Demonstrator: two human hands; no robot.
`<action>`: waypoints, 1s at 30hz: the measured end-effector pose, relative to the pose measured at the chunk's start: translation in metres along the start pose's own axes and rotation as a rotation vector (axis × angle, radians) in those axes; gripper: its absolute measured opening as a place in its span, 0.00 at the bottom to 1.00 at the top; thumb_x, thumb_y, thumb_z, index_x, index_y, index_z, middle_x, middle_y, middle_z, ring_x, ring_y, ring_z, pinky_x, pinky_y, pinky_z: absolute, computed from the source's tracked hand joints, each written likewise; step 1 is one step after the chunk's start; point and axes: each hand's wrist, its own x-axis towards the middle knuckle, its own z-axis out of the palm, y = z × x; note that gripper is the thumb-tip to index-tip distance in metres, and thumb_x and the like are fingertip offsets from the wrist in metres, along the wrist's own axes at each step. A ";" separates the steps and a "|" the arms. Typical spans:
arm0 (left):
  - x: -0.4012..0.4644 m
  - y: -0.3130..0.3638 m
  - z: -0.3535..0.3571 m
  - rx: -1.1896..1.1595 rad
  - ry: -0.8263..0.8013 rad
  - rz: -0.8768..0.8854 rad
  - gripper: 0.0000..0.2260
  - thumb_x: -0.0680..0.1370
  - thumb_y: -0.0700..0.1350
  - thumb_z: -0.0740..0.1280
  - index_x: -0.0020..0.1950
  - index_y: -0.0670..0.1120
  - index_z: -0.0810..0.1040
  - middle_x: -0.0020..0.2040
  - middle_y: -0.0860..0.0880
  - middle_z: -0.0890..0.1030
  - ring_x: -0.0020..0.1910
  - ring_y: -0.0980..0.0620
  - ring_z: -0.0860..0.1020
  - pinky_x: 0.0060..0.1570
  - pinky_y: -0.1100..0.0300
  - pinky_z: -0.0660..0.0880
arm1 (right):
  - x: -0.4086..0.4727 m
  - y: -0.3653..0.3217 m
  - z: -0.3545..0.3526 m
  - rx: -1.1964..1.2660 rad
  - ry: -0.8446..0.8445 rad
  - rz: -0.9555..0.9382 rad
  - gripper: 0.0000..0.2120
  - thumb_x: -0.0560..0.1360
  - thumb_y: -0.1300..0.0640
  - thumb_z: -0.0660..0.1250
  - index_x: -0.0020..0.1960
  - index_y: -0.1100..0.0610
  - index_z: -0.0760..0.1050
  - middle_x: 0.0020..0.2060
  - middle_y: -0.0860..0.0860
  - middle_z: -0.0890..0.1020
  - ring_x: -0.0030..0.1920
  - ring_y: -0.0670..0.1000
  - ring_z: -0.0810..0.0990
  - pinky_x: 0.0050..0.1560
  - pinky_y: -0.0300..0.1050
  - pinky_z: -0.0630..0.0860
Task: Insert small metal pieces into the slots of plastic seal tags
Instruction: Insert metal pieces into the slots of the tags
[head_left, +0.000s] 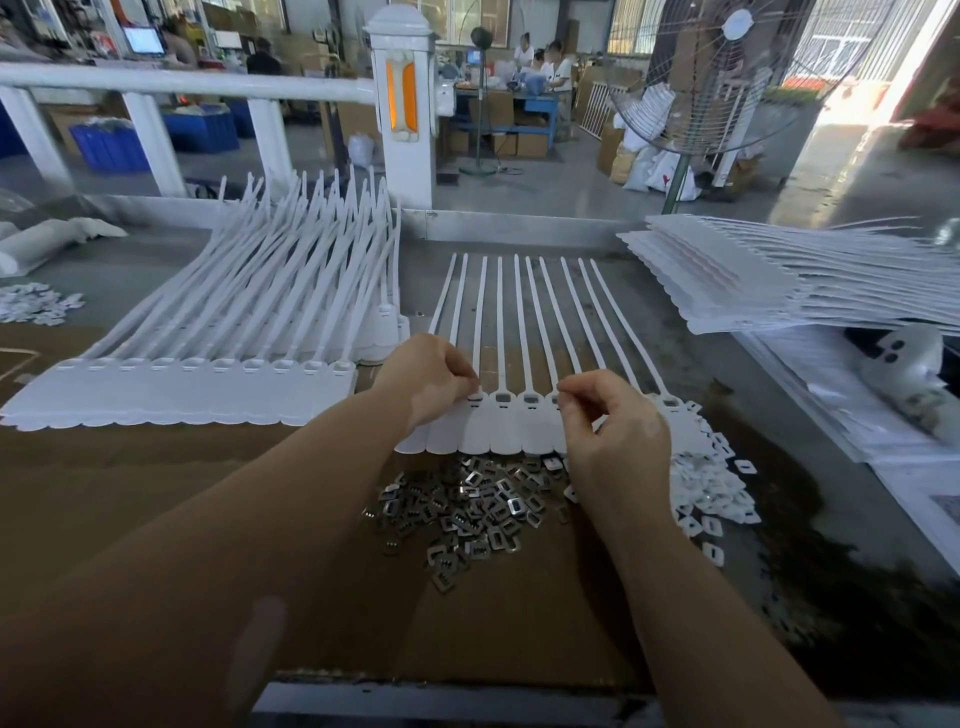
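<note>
The left hand (431, 376) has its fingers curled, and its thumb and forefinger are pinched together at the slot of one tag in the row of seal tags (498, 426) that lies flat on the table; what it pinches is too small to see, so I cannot tell if a metal piece is between the fingertips. The right hand (610, 421) is also curled, with thumb and forefinger pressed together just above another slot of the same row, and again the thing between them cannot be made out. This hand covers several tag heads, and the slots under it are hidden. Both forearms reach forward from the lower edge of the view, the wrists a little bent down. The long straps of the tags point away from the person. Just in front of the row lies a heap of small metal pieces (467, 506) on brown cardboard (156, 467), and to its right a heap of small white plastic pieces (711, 499). At the left lies a stack of seal tags (176, 389), at the right another stack (727, 280).
</note>
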 end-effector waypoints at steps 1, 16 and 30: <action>0.000 0.000 0.000 0.001 -0.002 -0.002 0.03 0.74 0.41 0.70 0.45 0.46 0.83 0.38 0.54 0.78 0.43 0.53 0.76 0.46 0.59 0.72 | 0.000 0.000 0.000 0.001 -0.001 0.002 0.04 0.74 0.63 0.67 0.46 0.58 0.79 0.37 0.48 0.80 0.40 0.48 0.77 0.42 0.41 0.75; -0.002 -0.004 0.001 0.118 -0.007 0.083 0.04 0.75 0.41 0.69 0.46 0.48 0.83 0.37 0.57 0.78 0.41 0.56 0.76 0.45 0.62 0.70 | 0.000 0.001 0.002 0.008 0.001 0.007 0.04 0.74 0.63 0.67 0.46 0.57 0.79 0.37 0.47 0.80 0.40 0.47 0.77 0.42 0.37 0.72; -0.016 -0.010 0.003 0.426 0.037 0.288 0.13 0.81 0.41 0.59 0.61 0.50 0.79 0.57 0.53 0.77 0.57 0.51 0.74 0.56 0.62 0.69 | 0.000 0.001 0.001 0.025 0.024 0.014 0.04 0.73 0.64 0.67 0.46 0.58 0.80 0.37 0.47 0.80 0.40 0.48 0.77 0.43 0.38 0.71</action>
